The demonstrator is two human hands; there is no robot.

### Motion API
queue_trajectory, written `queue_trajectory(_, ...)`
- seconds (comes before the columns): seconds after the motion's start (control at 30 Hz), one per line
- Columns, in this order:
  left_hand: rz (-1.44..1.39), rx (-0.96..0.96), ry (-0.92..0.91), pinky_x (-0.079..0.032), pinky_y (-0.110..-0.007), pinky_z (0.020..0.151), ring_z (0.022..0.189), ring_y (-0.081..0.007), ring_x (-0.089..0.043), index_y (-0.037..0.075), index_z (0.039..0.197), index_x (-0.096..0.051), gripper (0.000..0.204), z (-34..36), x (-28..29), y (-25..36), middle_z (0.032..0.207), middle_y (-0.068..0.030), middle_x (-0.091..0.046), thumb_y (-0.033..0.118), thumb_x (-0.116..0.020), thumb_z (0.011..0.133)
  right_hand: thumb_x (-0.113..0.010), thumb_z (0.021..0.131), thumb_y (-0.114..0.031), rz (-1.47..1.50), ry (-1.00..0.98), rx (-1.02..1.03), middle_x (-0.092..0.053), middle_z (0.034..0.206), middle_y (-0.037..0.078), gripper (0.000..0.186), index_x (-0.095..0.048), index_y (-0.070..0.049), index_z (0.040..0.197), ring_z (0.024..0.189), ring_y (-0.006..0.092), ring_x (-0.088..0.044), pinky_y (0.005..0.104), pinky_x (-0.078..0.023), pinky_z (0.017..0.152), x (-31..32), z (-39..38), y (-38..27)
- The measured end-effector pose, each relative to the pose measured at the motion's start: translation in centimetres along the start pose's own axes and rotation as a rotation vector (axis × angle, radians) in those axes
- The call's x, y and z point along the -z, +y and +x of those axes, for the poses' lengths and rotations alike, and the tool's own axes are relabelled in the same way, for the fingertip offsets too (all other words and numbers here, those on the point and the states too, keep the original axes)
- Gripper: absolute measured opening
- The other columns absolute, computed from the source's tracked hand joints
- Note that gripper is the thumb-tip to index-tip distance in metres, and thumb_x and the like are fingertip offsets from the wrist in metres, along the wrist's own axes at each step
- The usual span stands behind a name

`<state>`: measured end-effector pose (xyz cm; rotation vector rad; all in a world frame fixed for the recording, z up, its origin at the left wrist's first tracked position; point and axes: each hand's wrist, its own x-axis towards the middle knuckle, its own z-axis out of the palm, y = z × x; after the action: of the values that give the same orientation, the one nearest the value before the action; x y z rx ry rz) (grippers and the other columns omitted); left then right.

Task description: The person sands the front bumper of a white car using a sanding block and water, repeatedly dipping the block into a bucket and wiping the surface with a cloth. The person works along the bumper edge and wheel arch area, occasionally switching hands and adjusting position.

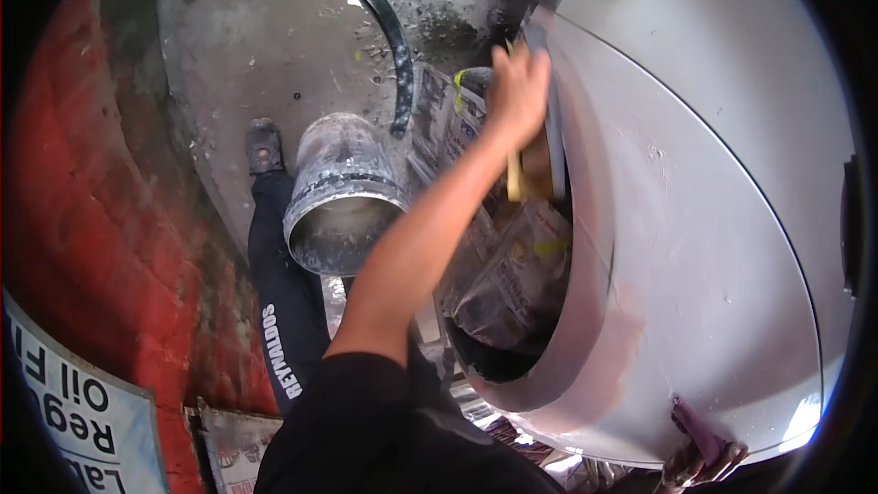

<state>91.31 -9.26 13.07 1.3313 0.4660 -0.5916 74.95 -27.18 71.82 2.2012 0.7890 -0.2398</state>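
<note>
My left hand reaches up to the front edge of the wheel arch on a pale grey car body panel. Its fingers are bent and blurred by motion; what they grip there is hidden. Just below that hand runs a yellowish strip beside the arch's edge. At the lower right my right hand, cut by the lower rim, is closed around a folded maroon sheet resembling sandpaper, against the panel's lower edge. Pinkish patches mark the paint around the arch.
Crumpled newspaper fills the wheel opening. A paint-splashed bucket lies tipped by my leg, its mouth facing me. A curved black strip rests on the stained floor. Left stands a worn red surface with a lettered sign.
</note>
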Motion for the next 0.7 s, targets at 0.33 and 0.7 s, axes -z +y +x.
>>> queue_trajectory(0.33,0.003,-0.012,0.022,-0.046,-0.055,0.100,0.109,-0.0539,-0.057,0.001,0.126,-0.061,0.048,-0.1,-0.2,-1.0,0.122,-0.0378,-0.054,0.037,-0.043,0.101,-0.057,0.104,-0.017,-0.016,-0.032,0.016,-0.049,0.145,0.026,0.044,-0.046,-0.015,0.147,0.131,0.0501,-0.050,0.0698,-0.044,0.105,0.6,-0.1,1.0)
queue_trajectory(0.7,-0.192,0.122,-0.117,-0.044,-0.048,0.101,0.113,-0.0412,-0.056,0.008,0.133,-0.063,0.045,3.5,1.1,-4.3,0.117,-0.0278,-0.066,0.035,-0.049,0.099,-0.055,0.105,-0.018,-0.021,-0.034,0.024,-0.049,0.145,0.027,0.044,-0.046,-0.015,0.148,0.131,0.0506,-0.050,0.0688,-0.045,0.104,1.0,-0.4,0.1)
